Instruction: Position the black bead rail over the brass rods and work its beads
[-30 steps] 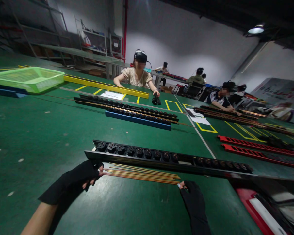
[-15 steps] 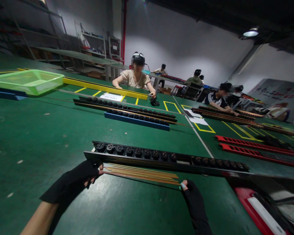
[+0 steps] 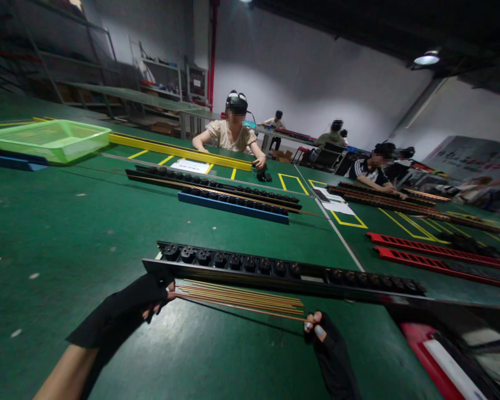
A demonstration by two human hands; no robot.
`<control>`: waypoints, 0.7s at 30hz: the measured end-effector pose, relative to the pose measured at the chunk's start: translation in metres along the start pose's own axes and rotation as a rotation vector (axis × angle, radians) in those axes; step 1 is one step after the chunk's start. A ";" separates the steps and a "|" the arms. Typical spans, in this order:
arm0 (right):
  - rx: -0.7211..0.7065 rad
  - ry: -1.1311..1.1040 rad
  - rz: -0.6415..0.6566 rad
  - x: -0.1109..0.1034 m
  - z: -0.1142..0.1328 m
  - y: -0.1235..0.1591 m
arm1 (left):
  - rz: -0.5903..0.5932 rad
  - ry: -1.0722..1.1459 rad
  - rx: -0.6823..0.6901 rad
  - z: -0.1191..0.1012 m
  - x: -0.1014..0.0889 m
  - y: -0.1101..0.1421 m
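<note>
Thin copper rods point(image 3: 241, 294) lie side by side on the green table, just in front of a long black rail. My left hand point(image 3: 156, 297), in a black fingerless glove, is closed at their left ends and grips the nearest rod. My right hand point(image 3: 320, 328), gloved the same way, pinches that rod's right end, a little apart from the others. The black rail point(image 3: 233, 272) carries a row of black socket modules point(image 3: 250, 261), with a gap right of its middle.
Further back lie another black rail point(image 3: 166, 179) and a blue rail point(image 3: 233, 208). A light green basket point(image 3: 50, 144) stands at the left, red rails point(image 3: 433, 264) at the right. Across the table sits a person point(image 3: 231, 133) with a hand by a yellow rail point(image 3: 183, 151).
My right hand has shifted slightly right and down, its fingers turned more into view. The nearest rod's right end has come away from the bunch. My left hand has barely moved.
</note>
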State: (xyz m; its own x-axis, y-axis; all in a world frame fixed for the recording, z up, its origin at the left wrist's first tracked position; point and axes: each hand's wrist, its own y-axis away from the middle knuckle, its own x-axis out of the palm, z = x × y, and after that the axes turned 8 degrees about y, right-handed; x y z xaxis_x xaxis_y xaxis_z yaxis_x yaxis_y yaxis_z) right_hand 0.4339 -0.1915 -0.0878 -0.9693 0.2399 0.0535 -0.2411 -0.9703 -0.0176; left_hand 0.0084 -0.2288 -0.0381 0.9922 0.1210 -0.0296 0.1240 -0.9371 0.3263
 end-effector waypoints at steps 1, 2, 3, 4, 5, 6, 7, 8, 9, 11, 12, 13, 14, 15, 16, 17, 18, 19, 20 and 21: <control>0.031 -0.055 0.064 -0.003 0.000 0.001 | -0.010 0.002 0.001 -0.001 0.001 0.001; 0.058 -0.087 0.118 -0.006 0.000 0.003 | -0.013 0.001 0.002 -0.002 0.001 0.001; 0.080 -0.088 0.152 -0.009 -0.001 0.006 | -0.009 -0.005 0.002 -0.003 0.001 0.002; 0.099 -0.080 0.176 -0.011 -0.001 0.009 | -0.001 -0.014 0.005 -0.003 0.001 0.001; 0.114 -0.072 0.196 -0.011 -0.002 0.011 | 0.008 -0.023 0.008 -0.003 0.001 0.001; 0.125 -0.064 0.211 -0.010 -0.002 0.014 | 0.015 -0.029 0.011 -0.003 0.000 0.001; 0.130 -0.058 0.221 -0.007 -0.002 0.016 | 0.019 -0.033 0.013 -0.002 -0.001 0.000; 0.131 -0.053 0.225 -0.003 -0.003 0.018 | 0.021 -0.037 0.016 -0.001 -0.002 -0.001; 0.132 -0.051 0.225 0.002 -0.003 0.020 | 0.022 -0.038 0.017 0.001 -0.003 -0.002; 0.144 -0.062 0.220 0.013 -0.004 0.021 | 0.031 -0.033 0.010 0.004 -0.005 -0.003; 0.156 -0.075 0.221 0.018 -0.004 0.021 | 0.034 -0.023 0.005 0.006 -0.006 -0.004; 0.167 -0.087 0.223 0.022 -0.005 0.019 | 0.033 -0.008 0.002 0.008 -0.007 -0.005; 0.176 -0.096 0.228 0.024 -0.006 0.015 | 0.036 0.006 -0.005 0.009 -0.008 -0.005; 0.185 -0.099 0.244 0.025 -0.007 0.010 | 0.040 0.021 -0.010 0.010 -0.008 -0.006; 0.188 -0.099 0.259 0.024 -0.009 0.003 | 0.048 0.041 -0.009 0.010 -0.008 -0.006; 0.194 -0.097 0.286 0.022 -0.010 -0.005 | 0.060 0.065 -0.004 0.009 -0.007 -0.006; 0.208 -0.103 0.333 0.019 -0.012 -0.014 | 0.078 0.091 0.004 0.008 -0.005 -0.006; 0.203 -0.126 0.334 0.015 -0.013 -0.023 | 0.099 0.120 0.016 0.006 -0.002 -0.007; 0.187 -0.148 0.302 0.011 -0.014 -0.031 | 0.120 0.149 0.032 0.005 0.001 -0.009; 0.178 -0.164 0.278 0.008 -0.013 -0.038 | 0.143 0.175 0.048 0.004 0.004 -0.011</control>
State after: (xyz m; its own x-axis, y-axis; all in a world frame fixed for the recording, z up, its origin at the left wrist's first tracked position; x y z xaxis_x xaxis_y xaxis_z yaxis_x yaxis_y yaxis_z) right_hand 0.4343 -0.1519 -0.1000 -0.9725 -0.0271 0.2312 0.0561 -0.9913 0.1195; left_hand 0.0111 -0.2197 -0.0460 0.9830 0.0372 0.1797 -0.0128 -0.9628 0.2698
